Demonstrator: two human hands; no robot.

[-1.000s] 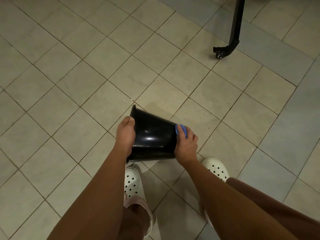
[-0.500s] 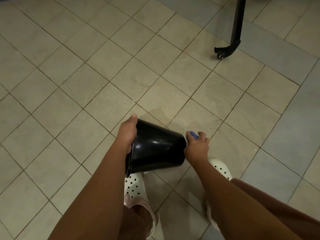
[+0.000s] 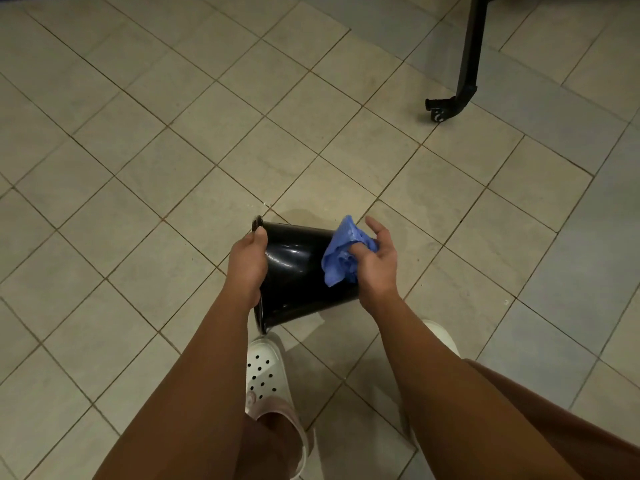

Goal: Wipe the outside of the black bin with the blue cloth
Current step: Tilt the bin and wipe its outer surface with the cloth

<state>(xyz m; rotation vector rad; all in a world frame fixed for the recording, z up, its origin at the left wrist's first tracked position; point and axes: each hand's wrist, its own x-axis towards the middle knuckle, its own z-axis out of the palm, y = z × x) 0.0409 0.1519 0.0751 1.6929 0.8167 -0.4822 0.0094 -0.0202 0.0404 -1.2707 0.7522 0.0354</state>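
Over the floor tiles, left hand still grips the black bin; right hand, clutching the blue cloth, shifts from base to sidewall, so wiping likely continues

Left hand at bin rim; cloth between bin and right hand

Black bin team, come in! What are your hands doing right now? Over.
Left hand grips black bin rim, bin tipped sideways. Right hand holds blue cloth against its wall. Nothing in the way. Over.
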